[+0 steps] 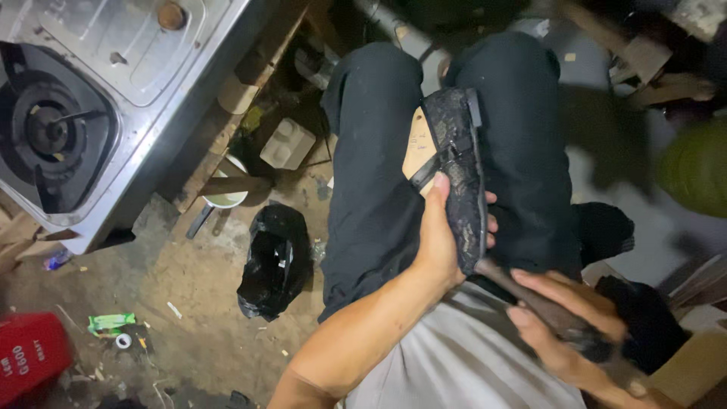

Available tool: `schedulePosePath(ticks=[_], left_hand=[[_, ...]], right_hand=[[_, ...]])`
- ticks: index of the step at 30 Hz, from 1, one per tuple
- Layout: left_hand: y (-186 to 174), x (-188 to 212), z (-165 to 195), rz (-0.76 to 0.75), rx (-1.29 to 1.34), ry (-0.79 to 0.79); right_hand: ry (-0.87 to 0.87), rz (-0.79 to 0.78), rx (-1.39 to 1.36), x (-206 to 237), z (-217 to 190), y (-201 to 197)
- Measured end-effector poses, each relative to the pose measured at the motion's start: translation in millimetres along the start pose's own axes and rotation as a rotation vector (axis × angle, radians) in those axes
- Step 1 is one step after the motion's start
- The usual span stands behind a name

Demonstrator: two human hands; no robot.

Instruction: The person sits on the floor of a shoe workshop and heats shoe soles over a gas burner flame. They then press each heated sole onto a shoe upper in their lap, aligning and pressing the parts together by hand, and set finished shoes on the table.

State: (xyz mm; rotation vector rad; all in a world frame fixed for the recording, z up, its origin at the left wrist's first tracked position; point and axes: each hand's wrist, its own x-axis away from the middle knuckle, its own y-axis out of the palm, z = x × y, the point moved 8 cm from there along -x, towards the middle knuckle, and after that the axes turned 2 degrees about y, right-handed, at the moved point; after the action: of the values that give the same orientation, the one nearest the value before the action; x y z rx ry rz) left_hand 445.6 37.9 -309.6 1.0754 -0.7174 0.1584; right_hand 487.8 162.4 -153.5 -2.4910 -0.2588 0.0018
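The right hand, blurred, grips a dark tool low over the lap. The left hand clasps one black shoe, sole up, against the knees. Beyond, one black bag gapes on the dirt floor; one gas stove stands left.

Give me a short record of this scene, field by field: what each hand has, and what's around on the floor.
left hand: left hand holds a black lacy shoe by its side, tan sole showing, over the lap
right hand: right hand grips a dark tool whose tip meets the shoe's heel end; blurred
lap: black trousers, grey shirt
left of view: steel gas stove
floor: black plastic bag, green wrapper, red container
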Motion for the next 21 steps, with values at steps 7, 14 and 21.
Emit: schedulePosePath(ticks=[7, 14, 21], left_hand=[[-26, -12, 4, 0.094, -0.026, 0.02], [-41, -34, 8, 0.011, -0.121, -0.027], [-41, -51, 8, -0.123, -0.071, -0.088]], right_hand=[[0.312, -0.122, -0.179, -33, 32, 33], [0.531, -0.141, -0.3, -71, 86, 49], [0.585, -0.014, -0.447, -125, 99, 46]])
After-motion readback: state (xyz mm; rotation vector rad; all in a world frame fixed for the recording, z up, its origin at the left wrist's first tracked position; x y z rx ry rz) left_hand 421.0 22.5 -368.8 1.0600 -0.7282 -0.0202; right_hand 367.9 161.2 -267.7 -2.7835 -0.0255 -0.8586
